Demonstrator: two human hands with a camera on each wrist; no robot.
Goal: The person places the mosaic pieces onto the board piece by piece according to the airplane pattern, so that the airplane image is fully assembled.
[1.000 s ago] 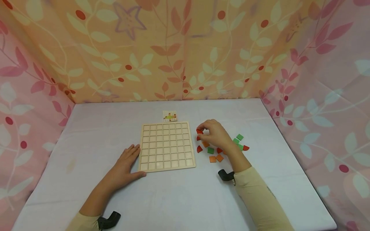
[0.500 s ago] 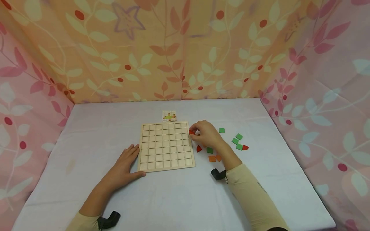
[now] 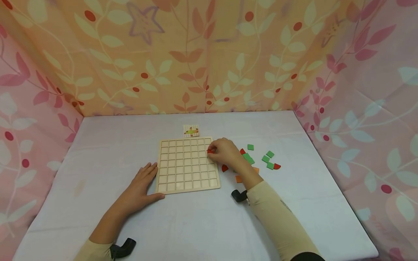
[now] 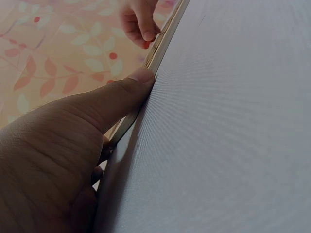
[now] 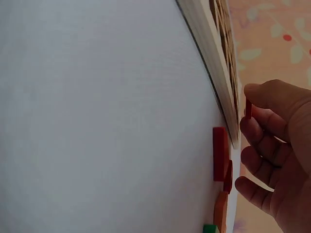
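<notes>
Left hand: I see it [image 3: 142,186] lying flat and relaxed, fingertips along the board's left side, thumb against its near edge; it grips nothing.
Right hand: I find thumb and forefinger of this hand [image 3: 225,152] pinching one red tile over the board's right-hand columns.
Held tile: I record the red tile [image 5: 249,109] as thin, seen edge-on from the right wrist; I cannot tell whether it touches the board.
Grid board: the pale wooden grid board [image 3: 179,169] is flat and square-cornered, with raised ridges forming square compartments.
Loose tiles: right of the board I note smooth green squares [image 3: 270,154], orange squares [image 3: 239,179] and red quarter-round wedges [image 3: 277,166]; the hand and forearm hide some.
Pattern card: the small printed card [image 3: 191,131], gridded with a coloured figure, lies just beyond the far edge.
Surface: white tablecloth [image 3: 189,224], faintly creased.
Backdrop: leaf-printed fabric [image 3: 209,54].
</notes>
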